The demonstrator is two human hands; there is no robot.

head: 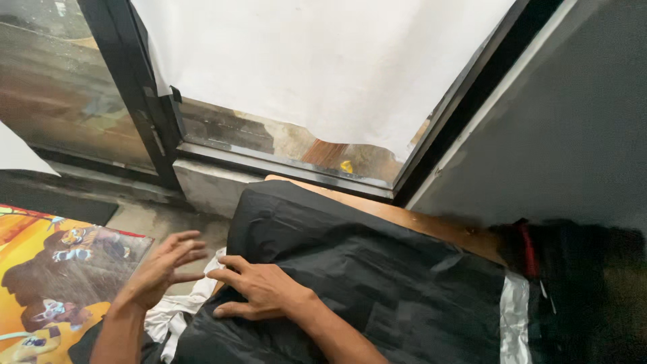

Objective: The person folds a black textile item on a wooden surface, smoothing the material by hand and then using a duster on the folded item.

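The black plastic sheet (364, 283) lay draped over a wooden desk (431, 226) whose bare edge showed only as a tan strip running from 12 to 3 o'clock of the sheet, below the window frame (283, 165). It filled the lower middle of the view.

The right hand (259, 290) rested flat on the sheet's left edge, at about 9 o'clock of the sheet, its fingers spread and pressing down, so its grip was released, closed on nothing. The left hand (162, 266) hovered just left of it, at its 9 o'clock, palm turned inward and fingers fanned; that grip was also released, and it looked blurred, touching nothing that I could make out.

The sheet looked thin, light and limp, creased all over and faintly glossy, so probably slippery under a flat palm and easy to tear if dragged over the desk corner. A pinch at the loose left edge or a corner seemed the best place to take hold; pressing in the middle would only bunch it.

Crumpled white cloth (178, 317) lay bunched under the sheet's left edge, at 7 o'clock of the right hand. A colourful cartoon mat (47, 283) lay on the floor at 9 o'clock. A shiny silver strip (515, 317) showed at 3 o'clock beside a dark, blurred mass with a red band (528, 249). No container was in view.
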